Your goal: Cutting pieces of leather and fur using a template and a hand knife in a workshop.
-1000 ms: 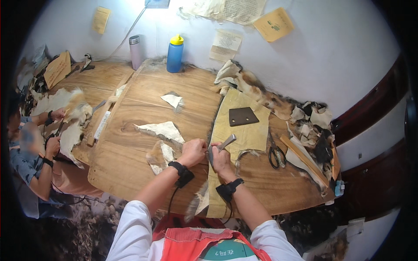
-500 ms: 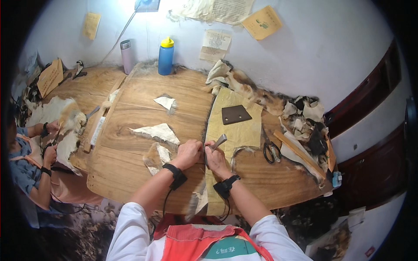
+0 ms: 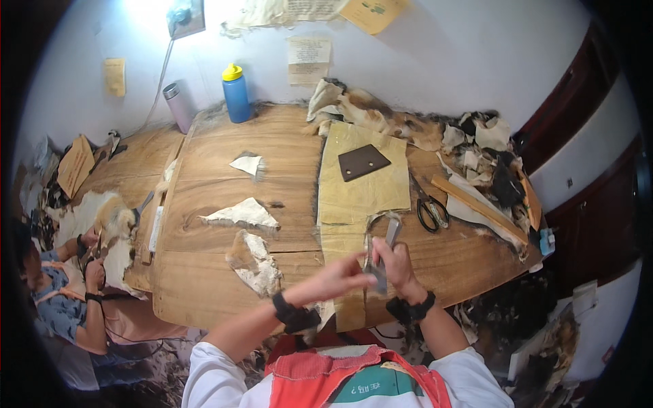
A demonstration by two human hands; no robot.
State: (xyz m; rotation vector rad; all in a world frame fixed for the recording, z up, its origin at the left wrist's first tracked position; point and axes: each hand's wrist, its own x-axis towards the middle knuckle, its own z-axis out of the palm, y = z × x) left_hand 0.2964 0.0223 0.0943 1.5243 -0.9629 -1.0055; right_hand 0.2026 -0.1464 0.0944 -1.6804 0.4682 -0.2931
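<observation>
My right hand [image 3: 400, 270] is closed around a flat grey metal knife [image 3: 393, 234], its upper end pointing up and away from me. My left hand [image 3: 338, 277] is beside it with fingers stretched out, the fingertips close to the knife's lower end; whether they touch I cannot tell. Under and beyond the hands lies a yellowish sheet [image 3: 364, 197], with a dark brown trapezoid piece with two small dots [image 3: 364, 163] on it. Left of the sheet are three pale fur-backed hide scraps: a small one [image 3: 247, 164], a long triangle [image 3: 243, 213] and a larger one [image 3: 257, 266].
Black-handled scissors [image 3: 432, 212] and a wooden strip [image 3: 479, 209] lie to the right, beside heaped fur scraps [image 3: 486, 146]. A blue bottle [image 3: 237, 98] and a pink flask [image 3: 178, 110] stand at the back. At far left another person's hands [image 3: 94, 255] work on a pelt.
Both hands have drawn back toward me and apart, off the sheet's left edge. The knife has moved right and nearer me in the right hand. My left fingers have opened out; the view has shifted.
</observation>
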